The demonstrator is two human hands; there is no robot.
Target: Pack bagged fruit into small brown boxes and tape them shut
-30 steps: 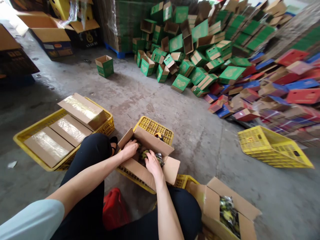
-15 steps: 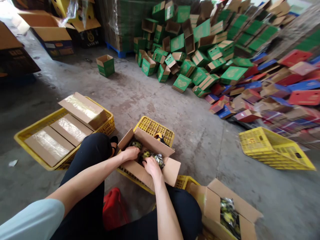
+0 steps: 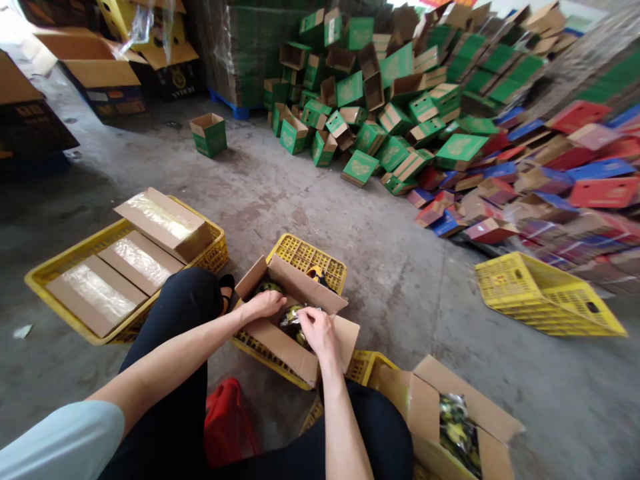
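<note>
Both hands were inside the open cardboard box (image 3: 287, 333) that sat on a yellow crate (image 3: 306, 257) between my knees. My right hand (image 3: 317, 331) had its fingers closed on a shiny packet (image 3: 293, 316) at the box's middle. My left hand (image 3: 263, 303) rested curled on the box's left edge; whether it gripped anything, I could not tell.

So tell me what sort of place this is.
Probably a packing warehouse: a heap of green cartons on the bare concrete floor, yellow plastic crates, and sealed brown boxes waiting in one.
</note>
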